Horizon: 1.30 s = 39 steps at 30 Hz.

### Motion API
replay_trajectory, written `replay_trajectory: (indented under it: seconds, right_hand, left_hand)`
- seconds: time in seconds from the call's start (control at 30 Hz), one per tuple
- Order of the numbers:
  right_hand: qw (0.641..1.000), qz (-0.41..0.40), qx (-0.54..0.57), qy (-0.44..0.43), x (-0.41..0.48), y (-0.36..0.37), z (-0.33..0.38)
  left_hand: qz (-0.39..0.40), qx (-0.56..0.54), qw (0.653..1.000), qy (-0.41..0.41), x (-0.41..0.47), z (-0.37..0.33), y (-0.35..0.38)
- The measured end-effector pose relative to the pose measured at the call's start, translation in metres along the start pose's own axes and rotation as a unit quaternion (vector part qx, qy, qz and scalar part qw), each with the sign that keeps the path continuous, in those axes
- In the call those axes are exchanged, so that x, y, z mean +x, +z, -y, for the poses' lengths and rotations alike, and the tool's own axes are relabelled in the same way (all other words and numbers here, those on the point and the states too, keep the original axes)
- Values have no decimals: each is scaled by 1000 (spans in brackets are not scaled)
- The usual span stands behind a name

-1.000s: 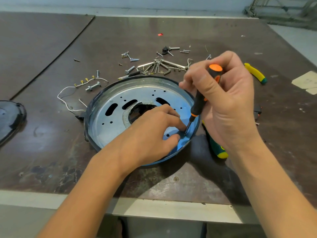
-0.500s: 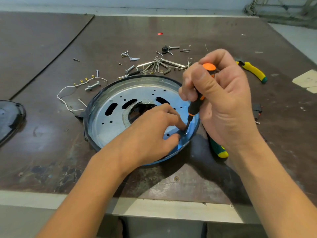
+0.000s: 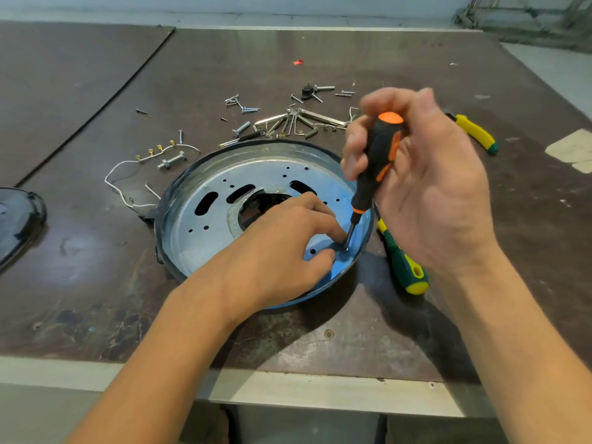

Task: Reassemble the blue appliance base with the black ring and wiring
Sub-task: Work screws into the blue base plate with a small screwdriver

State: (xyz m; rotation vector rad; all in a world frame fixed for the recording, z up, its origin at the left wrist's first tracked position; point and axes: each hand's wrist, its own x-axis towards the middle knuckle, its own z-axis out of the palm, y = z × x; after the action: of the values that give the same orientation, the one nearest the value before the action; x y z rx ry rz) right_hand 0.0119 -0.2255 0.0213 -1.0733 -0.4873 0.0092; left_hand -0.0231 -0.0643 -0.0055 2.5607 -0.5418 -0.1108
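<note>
The round blue appliance base lies on the brown table, with a black ring around its rim and slots and holes in its metal floor. My left hand rests inside the base, its fingertips pinching a small screw at the near right rim. My right hand grips a black and orange screwdriver upright, its tip on that screw. White wiring with brass terminals trails off the base's left side.
Loose screws, bolts and hex keys lie behind the base. A green and yellow screwdriver lies to its right, yellow-handled pliers farther right. A black cover sits at the left edge. The table's front edge is near.
My right hand has opened its palm and regripped the screwdriver handle with the fingertips, turning it. The left hand and base stay in place.
</note>
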Motion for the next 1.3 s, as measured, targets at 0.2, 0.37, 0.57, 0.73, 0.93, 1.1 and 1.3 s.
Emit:
replay_trajectory:
  seconds: [0.2,0.37,0.57,0.73,0.93,1.1,1.3]
  right_hand:
    - [998,24,-61,-24,-3,5,0]
    - [999,4,-50,-23,-3,12,-3]
    - [997,12,-78,-15,-3,4,2]
    - [997,4,-74,-34,-2,9,-3]
    - [998,19,-65,-6,-1,4,-4]
    - [992,-6,-112,-51,-2,6,-3]
    - [998,21,-48,16,-1,3,-1]
  left_hand:
    - [-5,-3,1000,-4,0,-1,0]
    - [-2,-5,1000,-2,0,-1,0]
    - [-3,-1,1000,-2,1,-1,-1]
    - [1,-2,1000,-1,0,-1,-1]
    - [-1,-5,1000,2,1,0,-1]
    - [-4,-2,1000,5,0,1,0]
    - [-3,-3,1000,7,2,1,1]
